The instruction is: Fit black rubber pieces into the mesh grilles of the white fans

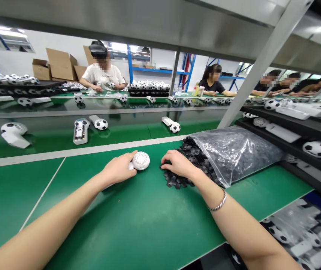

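Observation:
My left hand (pixel 119 167) is closed around a white handheld fan (pixel 141 161), its round vented head facing up toward me and most of the handle hidden by the palm. To the right, my right hand (pixel 177 163) has its fingers curled together over the near-left edge of a pile of small black plastic pieces (pixel 177 182). A dark piece shows at its fingertips, partly hidden by the fingers. The pile spills from the mouth of a clear plastic bag (pixel 239 150) lying on the green table (pixel 138 221).
Several football-patterned fans, one a fan with its handle open (pixel 81 132), lie on the conveyor belt (pixel 132 133) ahead. Black trays (pixel 289 131) of fans are stacked at right beside a slanted metal post (pixel 261 63). Co-workers, including a person in white (pixel 103 77), sit across the line.

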`<move>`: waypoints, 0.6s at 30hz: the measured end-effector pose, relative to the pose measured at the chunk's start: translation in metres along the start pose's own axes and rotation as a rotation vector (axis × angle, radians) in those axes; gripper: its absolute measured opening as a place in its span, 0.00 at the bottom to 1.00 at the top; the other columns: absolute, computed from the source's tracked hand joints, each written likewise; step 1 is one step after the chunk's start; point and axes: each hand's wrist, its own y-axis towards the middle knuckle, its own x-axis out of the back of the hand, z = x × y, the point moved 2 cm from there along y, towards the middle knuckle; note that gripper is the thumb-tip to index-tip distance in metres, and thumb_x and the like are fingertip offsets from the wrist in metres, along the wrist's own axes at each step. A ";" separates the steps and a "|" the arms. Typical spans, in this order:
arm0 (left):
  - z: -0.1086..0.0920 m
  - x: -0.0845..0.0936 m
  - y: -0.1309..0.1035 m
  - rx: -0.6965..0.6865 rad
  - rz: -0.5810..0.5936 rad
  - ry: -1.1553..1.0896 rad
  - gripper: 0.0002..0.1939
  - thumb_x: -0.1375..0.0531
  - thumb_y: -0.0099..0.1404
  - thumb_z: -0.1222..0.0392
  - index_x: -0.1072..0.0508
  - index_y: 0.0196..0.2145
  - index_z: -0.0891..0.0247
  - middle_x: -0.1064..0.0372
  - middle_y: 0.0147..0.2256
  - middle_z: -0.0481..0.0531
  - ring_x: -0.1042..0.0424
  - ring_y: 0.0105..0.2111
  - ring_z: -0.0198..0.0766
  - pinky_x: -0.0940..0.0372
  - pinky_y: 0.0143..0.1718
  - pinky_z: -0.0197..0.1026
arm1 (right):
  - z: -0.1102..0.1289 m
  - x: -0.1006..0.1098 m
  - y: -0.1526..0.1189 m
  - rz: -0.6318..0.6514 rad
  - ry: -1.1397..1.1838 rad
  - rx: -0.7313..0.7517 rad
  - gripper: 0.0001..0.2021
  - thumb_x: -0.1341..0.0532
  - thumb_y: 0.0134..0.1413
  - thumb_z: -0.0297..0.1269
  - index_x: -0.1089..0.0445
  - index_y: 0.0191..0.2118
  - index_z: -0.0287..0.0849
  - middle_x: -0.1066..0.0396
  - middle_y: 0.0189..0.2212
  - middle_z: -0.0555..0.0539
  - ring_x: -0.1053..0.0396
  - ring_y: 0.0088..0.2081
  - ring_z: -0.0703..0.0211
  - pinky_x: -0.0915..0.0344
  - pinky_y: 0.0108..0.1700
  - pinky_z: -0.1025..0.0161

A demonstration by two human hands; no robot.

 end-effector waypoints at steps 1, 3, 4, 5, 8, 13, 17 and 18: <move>-0.002 -0.001 0.005 -0.013 -0.017 0.002 0.36 0.45 0.49 0.60 0.46 0.57 0.58 0.42 0.55 0.51 0.38 0.49 0.49 0.40 0.47 0.44 | 0.002 -0.001 0.000 0.012 -0.013 0.007 0.06 0.37 0.51 0.38 0.28 0.35 0.43 0.33 0.32 0.49 0.37 0.37 0.61 0.42 0.41 0.67; -0.003 -0.003 0.009 -0.048 -0.048 0.002 0.34 0.45 0.48 0.60 0.42 0.55 0.58 0.38 0.51 0.52 0.37 0.47 0.49 0.40 0.45 0.43 | 0.008 -0.003 -0.001 0.032 -0.048 0.018 0.06 0.38 0.52 0.37 0.29 0.37 0.43 0.32 0.32 0.49 0.37 0.37 0.60 0.42 0.41 0.66; -0.004 -0.004 0.009 -0.075 -0.057 0.002 0.33 0.45 0.48 0.60 0.41 0.54 0.59 0.37 0.49 0.53 0.36 0.47 0.49 0.39 0.45 0.42 | 0.011 -0.004 -0.001 0.039 -0.069 0.022 0.06 0.38 0.53 0.36 0.29 0.37 0.42 0.32 0.32 0.48 0.37 0.38 0.59 0.42 0.41 0.66; -0.004 -0.005 0.008 -0.107 -0.060 0.002 0.33 0.45 0.48 0.61 0.41 0.54 0.59 0.36 0.48 0.53 0.36 0.46 0.48 0.39 0.44 0.42 | 0.014 -0.004 -0.001 0.044 -0.093 0.025 0.06 0.39 0.54 0.36 0.29 0.38 0.42 0.32 0.32 0.48 0.38 0.38 0.58 0.42 0.40 0.65; -0.002 -0.008 0.004 -0.174 -0.056 -0.014 0.33 0.46 0.48 0.61 0.42 0.55 0.58 0.36 0.47 0.52 0.36 0.46 0.47 0.40 0.44 0.42 | 0.024 -0.006 -0.001 0.054 -0.163 0.028 0.06 0.42 0.56 0.33 0.29 0.36 0.39 0.32 0.31 0.45 0.39 0.38 0.54 0.42 0.39 0.62; -0.005 -0.004 0.005 -0.152 -0.038 -0.078 0.34 0.44 0.49 0.60 0.43 0.55 0.57 0.38 0.48 0.52 0.37 0.46 0.47 0.40 0.47 0.44 | 0.037 -0.009 -0.002 0.090 -0.359 0.035 0.06 0.44 0.56 0.29 0.31 0.30 0.38 0.34 0.30 0.43 0.39 0.36 0.51 0.42 0.35 0.59; -0.020 0.002 -0.021 -0.186 -0.092 -0.273 0.39 0.38 0.47 0.53 0.45 0.57 0.56 0.46 0.55 0.51 0.47 0.55 0.50 0.47 0.54 0.47 | 0.037 -0.010 -0.004 0.108 -0.387 0.024 0.07 0.46 0.57 0.27 0.31 0.33 0.38 0.34 0.31 0.43 0.38 0.36 0.52 0.42 0.36 0.60; -0.023 -0.001 -0.032 -0.204 -0.075 -0.351 0.41 0.38 0.47 0.50 0.46 0.58 0.55 0.46 0.55 0.50 0.48 0.56 0.50 0.47 0.54 0.47 | 0.036 -0.010 -0.004 0.113 -0.374 0.024 0.07 0.46 0.57 0.27 0.31 0.33 0.38 0.34 0.32 0.43 0.38 0.37 0.53 0.42 0.36 0.60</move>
